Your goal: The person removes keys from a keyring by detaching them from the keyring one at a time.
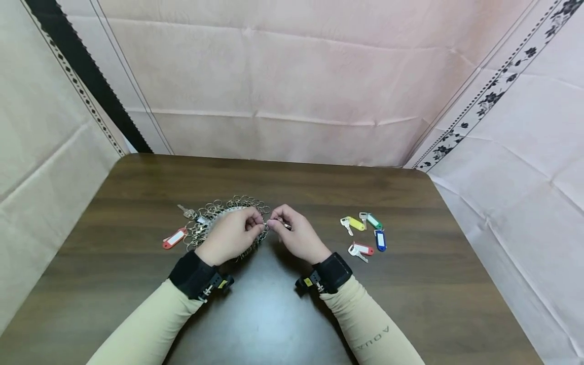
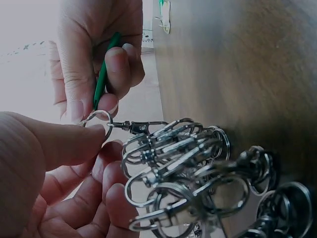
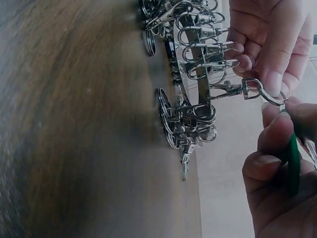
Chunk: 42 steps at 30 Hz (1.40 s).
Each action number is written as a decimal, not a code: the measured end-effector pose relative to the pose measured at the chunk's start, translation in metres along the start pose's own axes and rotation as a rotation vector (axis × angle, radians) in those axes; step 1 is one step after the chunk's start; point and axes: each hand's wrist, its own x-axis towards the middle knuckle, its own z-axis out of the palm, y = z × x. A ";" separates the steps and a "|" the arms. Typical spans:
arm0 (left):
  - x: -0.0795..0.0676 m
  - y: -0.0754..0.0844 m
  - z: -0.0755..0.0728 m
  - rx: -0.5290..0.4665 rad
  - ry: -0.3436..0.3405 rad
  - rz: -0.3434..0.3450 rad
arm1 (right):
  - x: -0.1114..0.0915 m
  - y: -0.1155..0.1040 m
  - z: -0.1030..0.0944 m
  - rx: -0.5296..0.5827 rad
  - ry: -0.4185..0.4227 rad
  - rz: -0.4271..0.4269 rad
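My left hand [image 1: 232,230] pinches a metal split ring [image 2: 111,119] between thumb and fingers. That ring hangs from a swivel snap hook [image 3: 230,89] on a round rack crowded with several hooks and rings [image 1: 244,199]. Just to the right, my right hand [image 1: 296,233] grips a green key tag [image 2: 102,77], its end right at the split ring. Part of a silver key [image 3: 311,149] shows beside the tag, mostly hidden by the fingers. At the rack's left side lie a red key tag [image 1: 175,238] and a silver key [image 1: 186,211].
To the right on the brown wooden table [image 1: 429,284] lie a yellow tag [image 1: 356,223], another green tag [image 1: 374,221], a blue tag [image 1: 380,240] and a red tag [image 1: 363,249], with keys beside them. Pale cloth [image 1: 292,91] hangs behind the table and along both sides.
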 end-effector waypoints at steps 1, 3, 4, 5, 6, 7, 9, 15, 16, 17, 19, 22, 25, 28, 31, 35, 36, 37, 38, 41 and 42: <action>-0.001 0.000 0.001 -0.005 -0.003 -0.005 | -0.001 -0.001 0.000 -0.001 0.000 0.005; -0.002 0.000 0.003 -0.021 0.002 -0.014 | 0.000 0.003 0.001 0.004 -0.002 0.015; -0.002 0.000 0.003 -0.030 0.005 -0.018 | 0.000 0.009 0.002 0.008 -0.004 0.020; -0.002 -0.001 0.004 -0.037 0.010 -0.021 | 0.001 0.014 0.003 0.012 -0.003 0.023; -0.002 -0.001 0.004 -0.047 0.014 -0.022 | 0.002 0.020 0.004 0.019 -0.004 0.024; -0.001 -0.002 0.005 -0.055 0.018 -0.024 | 0.003 0.026 0.005 0.026 -0.005 0.024; 0.000 -0.004 0.005 -0.080 0.019 -0.031 | 0.006 0.037 0.006 0.038 -0.014 0.022; 0.003 -0.007 0.005 -0.177 0.008 -0.043 | 0.005 0.039 0.007 0.067 -0.030 0.023; 0.003 -0.007 0.005 -0.188 0.007 -0.041 | 0.004 0.039 0.008 0.070 -0.028 0.028; 0.003 -0.007 0.006 -0.196 0.009 -0.037 | 0.004 0.038 0.008 0.072 -0.025 0.033; 0.003 -0.007 0.006 -0.209 0.014 -0.032 | 0.004 0.038 0.009 0.075 -0.012 0.043; 0.003 -0.007 0.007 -0.230 0.033 -0.018 | 0.005 0.038 0.009 0.075 0.018 0.061; 0.005 -0.006 0.007 -0.230 0.056 0.002 | 0.006 0.035 0.008 0.094 0.046 0.072; 0.005 -0.005 0.007 -0.213 0.077 0.033 | 0.006 0.034 0.007 0.106 0.057 0.082; 0.004 -0.002 0.006 -0.181 0.095 0.068 | 0.006 0.035 0.007 0.117 0.053 0.088; 0.005 0.000 0.005 -0.121 0.114 0.101 | 0.006 0.036 0.006 0.110 0.051 0.079; 0.005 0.001 0.005 -0.106 0.115 0.104 | 0.006 0.037 0.006 0.106 0.051 0.077; 0.005 0.001 0.005 -0.094 0.116 0.110 | 0.006 0.037 0.006 0.101 0.050 0.079; 0.005 0.001 0.005 -0.085 0.115 0.114 | 0.006 0.037 0.005 0.095 0.048 0.079; 0.005 0.002 0.005 -0.079 0.106 0.127 | 0.007 0.036 0.005 0.090 0.043 0.088; 0.005 0.002 0.006 -0.077 0.104 0.132 | 0.007 0.035 0.004 0.089 0.040 0.093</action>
